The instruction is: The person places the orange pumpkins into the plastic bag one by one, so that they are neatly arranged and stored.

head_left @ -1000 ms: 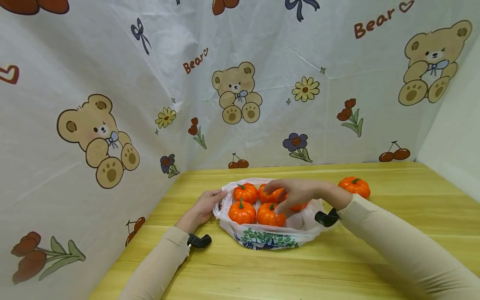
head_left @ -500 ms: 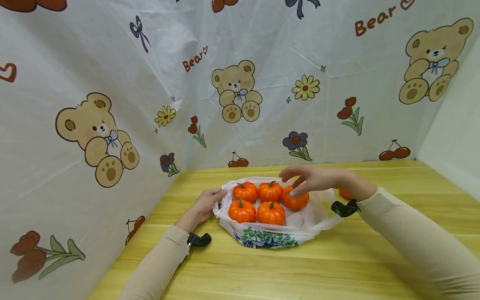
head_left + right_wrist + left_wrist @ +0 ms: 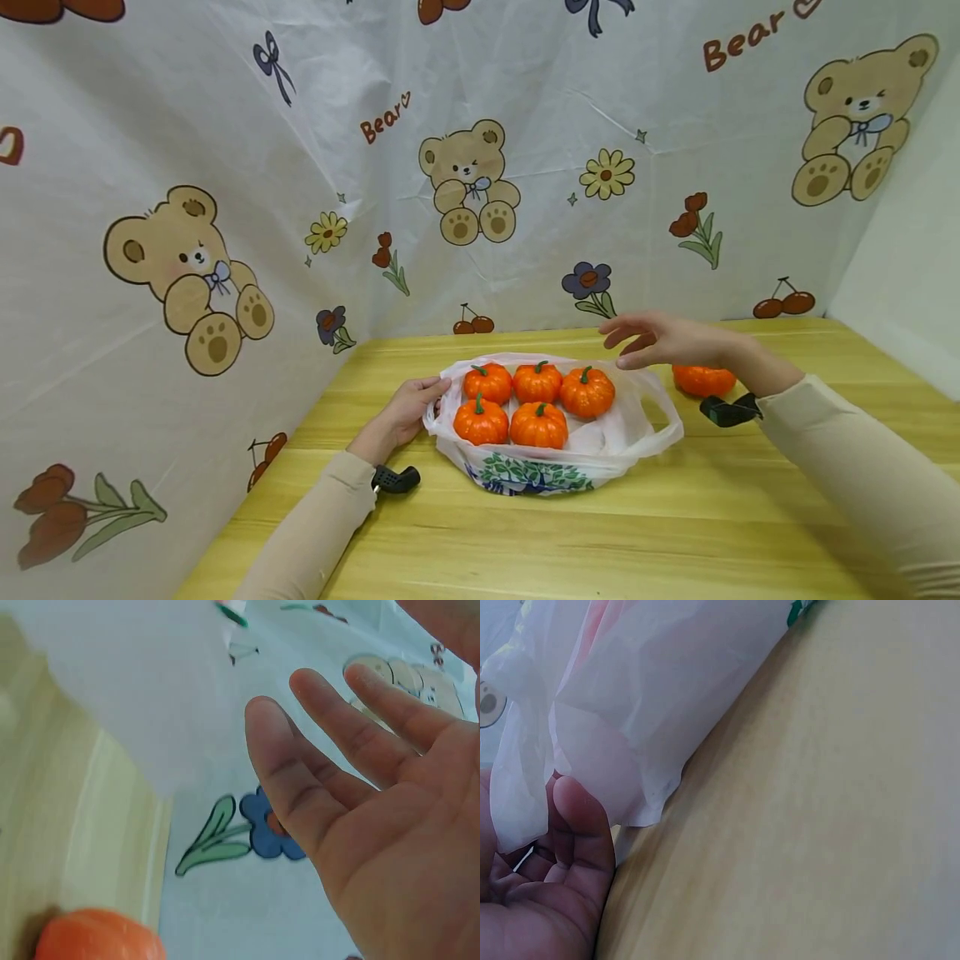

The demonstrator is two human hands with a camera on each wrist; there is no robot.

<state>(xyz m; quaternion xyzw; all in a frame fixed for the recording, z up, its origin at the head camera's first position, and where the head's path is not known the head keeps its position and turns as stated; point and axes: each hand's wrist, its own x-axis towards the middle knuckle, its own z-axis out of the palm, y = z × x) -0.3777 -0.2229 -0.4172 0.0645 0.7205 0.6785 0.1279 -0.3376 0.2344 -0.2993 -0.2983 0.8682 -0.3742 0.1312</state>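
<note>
A white plastic bag (image 3: 618, 462) with a green and blue print lies on the table, its mouth spread upward. Several small orange pumpkins (image 3: 588, 392) with green stems sit inside, toward its left and back. My left hand (image 3: 405, 408) pinches the bag's left edge; the left wrist view shows white plastic (image 3: 521, 802) between thumb and fingers. Over the table, behind the bag's right end, hovers my right hand (image 3: 667, 340), fingers spread and holding nothing. One more pumpkin (image 3: 703, 382) rests on the table to the right, its top partly hidden by that hand.
The wooden table (image 3: 525, 546) meets a bear-patterned sheet (image 3: 540, 275) at its back and left. A plain white wall (image 3: 911, 317) stands at the right. The bag's loose right handle loop (image 3: 672, 417) sticks out toward the loose pumpkin.
My right hand has moved right and a little up, off the pumpkins in the bag; the back right pumpkin it touched now sits uncovered. My left hand keeps its hold on the bag.
</note>
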